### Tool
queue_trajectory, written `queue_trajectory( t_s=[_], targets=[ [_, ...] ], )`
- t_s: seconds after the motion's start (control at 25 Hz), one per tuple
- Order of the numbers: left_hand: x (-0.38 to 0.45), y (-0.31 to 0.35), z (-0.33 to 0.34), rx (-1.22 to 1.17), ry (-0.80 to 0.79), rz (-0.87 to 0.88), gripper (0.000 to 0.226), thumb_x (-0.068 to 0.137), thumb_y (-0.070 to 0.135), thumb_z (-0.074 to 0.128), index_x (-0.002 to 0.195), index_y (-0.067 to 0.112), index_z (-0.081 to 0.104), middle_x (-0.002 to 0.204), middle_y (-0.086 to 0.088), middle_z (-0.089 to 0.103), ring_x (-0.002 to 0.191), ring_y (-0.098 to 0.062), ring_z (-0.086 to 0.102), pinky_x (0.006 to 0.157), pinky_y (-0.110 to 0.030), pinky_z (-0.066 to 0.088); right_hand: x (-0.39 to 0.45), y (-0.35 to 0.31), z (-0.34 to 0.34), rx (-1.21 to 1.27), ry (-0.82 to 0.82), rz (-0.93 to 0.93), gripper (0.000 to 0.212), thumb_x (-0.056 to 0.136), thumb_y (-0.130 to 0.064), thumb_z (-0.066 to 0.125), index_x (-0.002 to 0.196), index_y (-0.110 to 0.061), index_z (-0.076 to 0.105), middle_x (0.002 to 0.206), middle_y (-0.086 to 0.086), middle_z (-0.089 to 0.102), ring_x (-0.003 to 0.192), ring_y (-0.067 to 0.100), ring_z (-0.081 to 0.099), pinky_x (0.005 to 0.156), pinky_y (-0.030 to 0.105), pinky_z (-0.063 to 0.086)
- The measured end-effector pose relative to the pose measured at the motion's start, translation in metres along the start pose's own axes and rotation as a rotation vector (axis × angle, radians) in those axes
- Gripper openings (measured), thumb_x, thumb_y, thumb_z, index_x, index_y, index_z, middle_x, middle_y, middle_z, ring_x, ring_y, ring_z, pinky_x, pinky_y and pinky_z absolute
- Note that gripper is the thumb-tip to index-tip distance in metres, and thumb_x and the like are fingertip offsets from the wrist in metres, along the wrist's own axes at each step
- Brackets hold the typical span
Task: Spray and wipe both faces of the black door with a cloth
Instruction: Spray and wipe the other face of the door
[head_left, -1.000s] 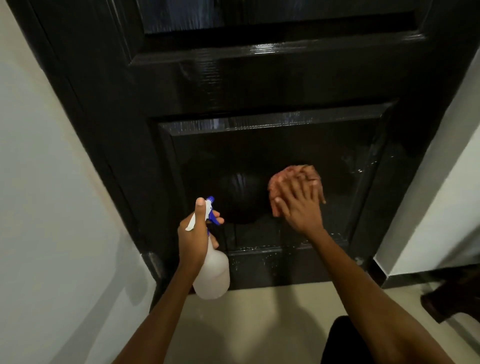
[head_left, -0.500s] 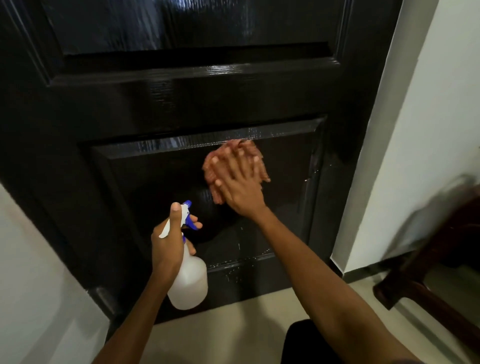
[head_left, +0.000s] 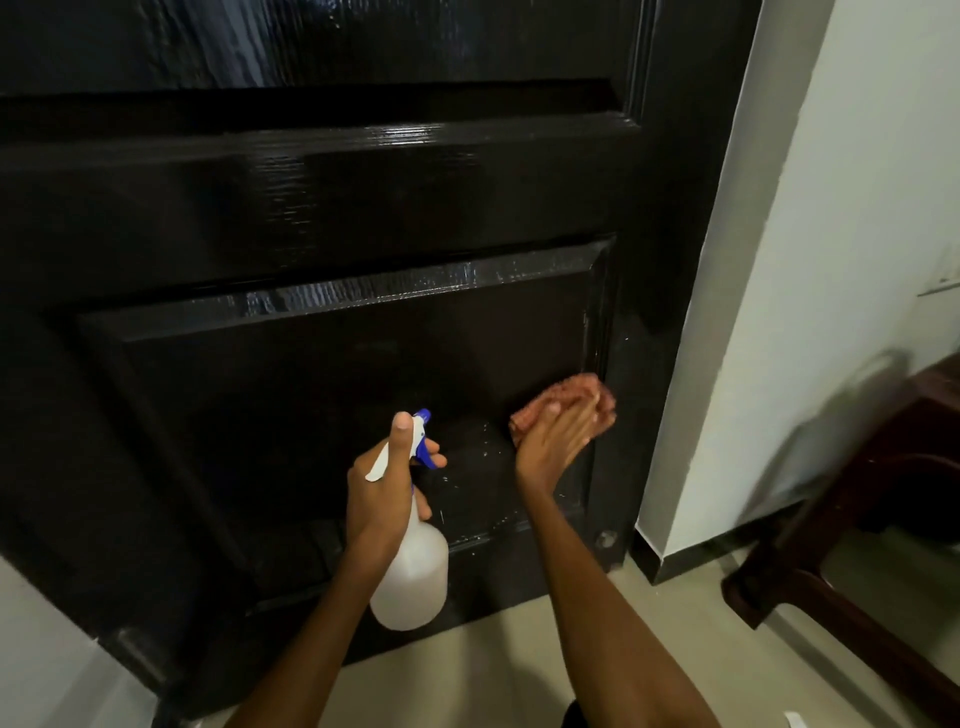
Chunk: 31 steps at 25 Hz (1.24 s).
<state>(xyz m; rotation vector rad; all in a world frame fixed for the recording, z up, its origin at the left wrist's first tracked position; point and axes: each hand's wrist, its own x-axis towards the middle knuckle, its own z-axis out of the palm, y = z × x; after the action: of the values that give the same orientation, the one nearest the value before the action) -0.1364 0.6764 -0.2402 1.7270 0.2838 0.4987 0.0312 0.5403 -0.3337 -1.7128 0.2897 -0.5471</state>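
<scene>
**Wet door, low down: what could slip**

The right hand (head_left: 553, 441) presses a pink cloth (head_left: 566, 408) flat on the black door (head_left: 311, 208), low on the bottom panel, close to its right edge. Its fingers (head_left: 574, 423) are straight and lie on the cloth; they do not curl round it. The left hand (head_left: 387, 480) grips the neck of a white spray bottle (head_left: 413, 571) with a blue trigger. Its thumb points up along the sprayer head, and its other fingers wrap round the neck. The bottle hangs just in front of the door, close to the floor (head_left: 519, 675).

Here is what could go wrong. The cloth is only pushed, not held, so it could slide out from under the flat hand and drop. Small drops shine on the panel, and they could run down and leave streaks if the cloth misses them. A finger sits by the trigger, so a squeeze by mistake could wet the right arm or the floor, and a wet floor is slippery.

A white wall (head_left: 831, 260) stands right beside the door edge, so the cloth has little room to swing that way. A dark wooden piece of furniture (head_left: 857, 545) stands on the floor to the right, near the right arm. The other face of the door is hidden.
</scene>
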Motion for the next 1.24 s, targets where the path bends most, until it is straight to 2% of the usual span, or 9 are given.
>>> queue_trajectory(
  t_s=[0.2, 0.44, 0.56, 0.64, 0.8, 0.88, 0.96, 1.12, 1.24],
  targets=[
    [0.007, 0.017, 0.016, 0.036, -0.038, 0.029, 0.064, 0.095, 0.066, 0.031, 0.087, 0.015, 0.071, 0.081, -0.003, 0.075, 0.047, -0.025, 0.059, 0.051, -0.035, 0.052, -0.011, -0.010, -0.004, 0.074, -0.118, 0.355, 0.063, 0.112, -0.034, 0.023, 0.160, -0.012, -0.012, 0.168, 0.008, -0.022, 0.156, 0.028, -0.017, 0.125, 0.045, -0.014],
    [0.023, 0.050, 0.036, -0.007, -0.052, 0.098, 0.063, 0.099, 0.063, 0.030, 0.087, 0.016, 0.070, 0.081, -0.002, 0.076, 0.045, -0.026, 0.059, 0.049, -0.033, 0.051, 0.042, -0.128, -0.028, 0.007, -0.041, -0.359, 0.063, 0.109, -0.041, 0.028, 0.157, -0.026, -0.011, 0.168, -0.003, -0.015, 0.156, 0.025, -0.014, 0.123, 0.043, -0.018],
    [0.027, 0.053, 0.049, -0.024, -0.090, 0.105, 0.063, 0.100, 0.061, 0.031, 0.086, 0.014, 0.070, 0.080, -0.002, 0.076, 0.042, -0.025, 0.057, 0.048, -0.033, 0.050, 0.065, -0.116, -0.042, -0.089, -0.032, -0.582, 0.062, 0.111, -0.041, 0.028, 0.158, -0.036, -0.011, 0.165, -0.019, -0.024, 0.155, 0.015, -0.018, 0.119, 0.033, -0.023],
    [0.027, 0.051, 0.056, -0.016, -0.110, 0.101, 0.062, 0.101, 0.059, 0.031, 0.085, 0.014, 0.070, 0.081, -0.003, 0.076, 0.042, -0.024, 0.057, 0.050, -0.033, 0.051, 0.056, -0.064, -0.038, -0.083, -0.064, -0.463, 0.064, 0.110, -0.044, 0.025, 0.156, -0.036, -0.018, 0.161, -0.023, -0.030, 0.154, 0.012, -0.021, 0.120, 0.031, -0.021],
    [0.022, 0.047, 0.062, 0.000, -0.136, 0.077, 0.062, 0.099, 0.060, 0.032, 0.086, 0.014, 0.070, 0.082, -0.003, 0.076, 0.043, -0.024, 0.056, 0.053, -0.035, 0.052, 0.052, 0.020, -0.028, -0.024, -0.070, 0.306, 0.064, 0.113, -0.034, 0.025, 0.160, -0.012, -0.013, 0.168, 0.012, -0.020, 0.155, 0.032, -0.019, 0.120, 0.042, -0.016],
    [0.019, 0.048, 0.065, 0.008, -0.145, 0.079, 0.062, 0.098, 0.060, 0.032, 0.087, 0.013, 0.070, 0.082, -0.003, 0.076, 0.043, -0.022, 0.057, 0.053, -0.034, 0.052, 0.058, 0.014, -0.032, -0.032, -0.074, 0.465, 0.062, 0.112, -0.030, 0.026, 0.161, -0.005, -0.003, 0.168, 0.020, -0.014, 0.154, 0.037, -0.018, 0.122, 0.048, -0.014],
    [0.018, 0.051, 0.069, -0.002, -0.145, 0.084, 0.062, 0.099, 0.060, 0.033, 0.086, 0.013, 0.070, 0.081, -0.003, 0.075, 0.043, -0.023, 0.057, 0.051, -0.034, 0.052, 0.059, -0.026, -0.036, -0.009, -0.042, 0.385, 0.067, 0.111, -0.039, 0.024, 0.161, -0.008, -0.009, 0.168, 0.016, -0.018, 0.155, 0.035, -0.016, 0.123, 0.047, -0.013],
    [0.025, 0.062, 0.076, -0.011, -0.161, 0.106, 0.066, 0.095, 0.065, 0.032, 0.087, 0.012, 0.071, 0.082, -0.003, 0.076, 0.043, -0.024, 0.057, 0.051, -0.035, 0.052, 0.094, -0.106, -0.055, -0.067, 0.043, -0.111, 0.075, 0.107, -0.053, 0.026, 0.154, -0.022, -0.023, 0.168, 0.008, -0.021, 0.152, 0.023, -0.025, 0.122, 0.044, -0.019],
    [0.028, 0.069, 0.086, -0.033, -0.188, 0.092, 0.072, 0.087, 0.070, 0.032, 0.088, 0.010, 0.071, 0.083, -0.005, 0.076, 0.042, -0.022, 0.056, 0.049, -0.032, 0.050, 0.121, -0.094, -0.077, -0.203, 0.037, -0.346, 0.077, 0.103, -0.063, 0.023, 0.156, -0.030, -0.023, 0.170, 0.003, -0.018, 0.153, 0.020, -0.023, 0.121, 0.041, -0.021]
  ],
)
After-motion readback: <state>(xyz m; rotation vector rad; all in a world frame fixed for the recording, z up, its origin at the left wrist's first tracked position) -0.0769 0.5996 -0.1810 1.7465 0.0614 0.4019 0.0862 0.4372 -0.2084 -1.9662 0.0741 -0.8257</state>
